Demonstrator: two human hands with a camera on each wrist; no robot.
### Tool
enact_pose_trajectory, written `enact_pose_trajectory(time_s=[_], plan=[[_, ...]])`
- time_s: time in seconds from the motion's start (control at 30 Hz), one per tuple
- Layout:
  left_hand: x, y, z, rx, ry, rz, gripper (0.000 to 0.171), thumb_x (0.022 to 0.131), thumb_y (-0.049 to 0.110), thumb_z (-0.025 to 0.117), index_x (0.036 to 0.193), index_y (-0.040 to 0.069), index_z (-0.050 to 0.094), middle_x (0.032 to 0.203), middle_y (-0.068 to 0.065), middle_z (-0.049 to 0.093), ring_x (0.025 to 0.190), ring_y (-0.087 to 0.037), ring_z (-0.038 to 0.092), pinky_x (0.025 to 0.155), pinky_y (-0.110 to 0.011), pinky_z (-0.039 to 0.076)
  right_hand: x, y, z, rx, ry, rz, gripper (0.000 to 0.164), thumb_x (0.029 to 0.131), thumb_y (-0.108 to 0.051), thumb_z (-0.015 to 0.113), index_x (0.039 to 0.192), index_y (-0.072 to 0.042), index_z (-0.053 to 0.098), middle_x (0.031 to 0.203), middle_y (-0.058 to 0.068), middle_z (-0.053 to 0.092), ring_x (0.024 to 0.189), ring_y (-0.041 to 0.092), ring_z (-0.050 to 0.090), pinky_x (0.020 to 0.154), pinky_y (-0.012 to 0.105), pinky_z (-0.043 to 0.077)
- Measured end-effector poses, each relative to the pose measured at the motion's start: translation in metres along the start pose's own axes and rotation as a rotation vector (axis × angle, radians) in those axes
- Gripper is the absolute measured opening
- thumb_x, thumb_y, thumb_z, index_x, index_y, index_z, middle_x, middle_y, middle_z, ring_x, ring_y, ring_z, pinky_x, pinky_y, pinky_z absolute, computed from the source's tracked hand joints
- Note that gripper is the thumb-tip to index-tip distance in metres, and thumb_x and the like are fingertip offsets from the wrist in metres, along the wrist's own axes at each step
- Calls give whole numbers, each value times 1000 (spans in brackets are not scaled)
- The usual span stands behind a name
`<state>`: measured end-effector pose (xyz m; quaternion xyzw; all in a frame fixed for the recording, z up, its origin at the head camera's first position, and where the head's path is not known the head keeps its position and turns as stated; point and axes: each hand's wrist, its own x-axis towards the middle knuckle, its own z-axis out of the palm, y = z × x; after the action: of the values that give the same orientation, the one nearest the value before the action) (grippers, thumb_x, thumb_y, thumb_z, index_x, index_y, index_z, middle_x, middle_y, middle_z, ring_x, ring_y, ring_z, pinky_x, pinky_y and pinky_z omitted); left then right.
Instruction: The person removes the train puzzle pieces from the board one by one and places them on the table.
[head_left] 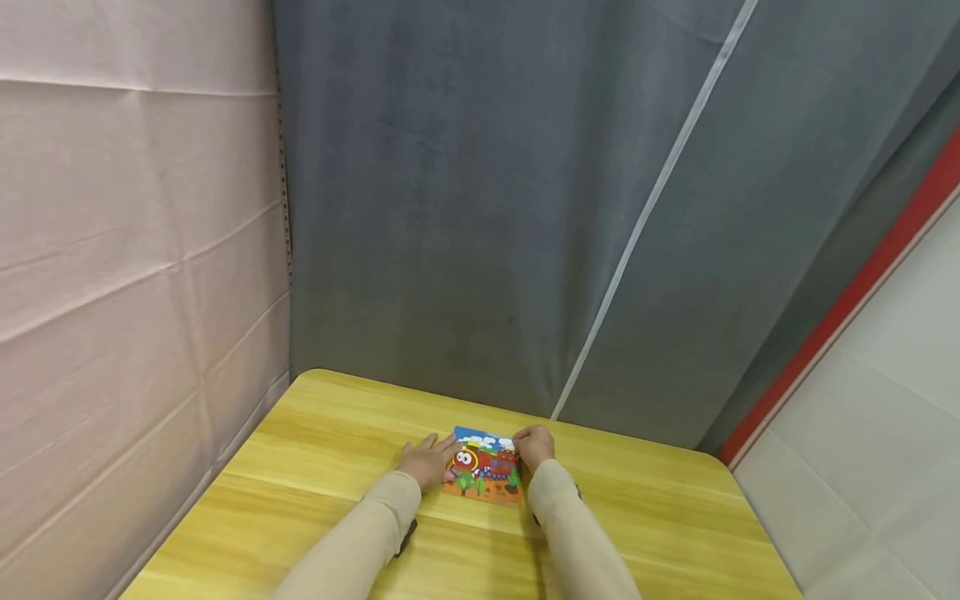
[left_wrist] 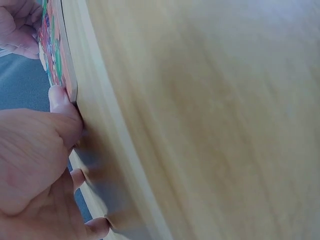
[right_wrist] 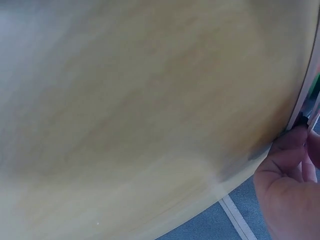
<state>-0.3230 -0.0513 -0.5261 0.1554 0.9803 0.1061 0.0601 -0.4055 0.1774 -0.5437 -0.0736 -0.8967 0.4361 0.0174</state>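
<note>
A flat picture puzzle [head_left: 483, 487] with a cartoon red train, blue sky and green trees lies on the yellow wood-grain table. My left hand [head_left: 426, 463] rests at its left side, fingers spread over the tabletop. In the left wrist view, the thumb [left_wrist: 61, 102] of that hand touches the puzzle's edge. My right hand [head_left: 535, 447] is at the puzzle's upper right corner, fingers bent. Seen from the right wrist, its thumb and fingertips pinch a small puzzle piece [right_wrist: 314, 117] at the board's edge; the fingers mostly hide the piece.
The table [head_left: 300, 450] has rounded far corners. A grey curtain [head_left: 450, 208] with a pale strip hangs behind it. Pale cloth [head_left: 135, 250] covers the left side, and a white panel [head_left: 862, 467] with a red border stands on the right.
</note>
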Motion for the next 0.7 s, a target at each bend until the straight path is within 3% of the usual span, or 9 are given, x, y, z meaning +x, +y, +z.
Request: enact_pose_trajectory(time_s=[0.4, 0.53, 0.7], plan=[[-6, 6, -7, -10, 0, -9, 61, 97, 33, 61, 155, 20, 45, 164, -1, 35, 149, -33, 32, 114, -66, 30, -2, -1, 0, 66, 2, 12, 4, 89, 4, 72, 92, 4, 74, 98, 18, 68, 93, 33, 64, 84, 49, 57], [-5, 5, -6, 1, 1, -12, 61, 98, 34, 61, 155, 20, 45, 163, 0, 35, 149, -33, 32, 113, -66, 30, -1, 6, 3, 117, -22, -6, 10, 87, 6, 73, 97, 3, 73, 100, 18, 66, 89, 29, 63, 77, 43, 57], [-5, 6, -6, 5, 1, -14, 61, 98, 34, 60, 155, 20, 45, 164, 0, 34, 149, -33, 32, 113, -66, 31, -1, 13, 4, 179, -51, -29, 13, 88, 10, 71, 99, 4, 68, 89, 15, 64, 78, 23, 62, 67, 33, 54]])
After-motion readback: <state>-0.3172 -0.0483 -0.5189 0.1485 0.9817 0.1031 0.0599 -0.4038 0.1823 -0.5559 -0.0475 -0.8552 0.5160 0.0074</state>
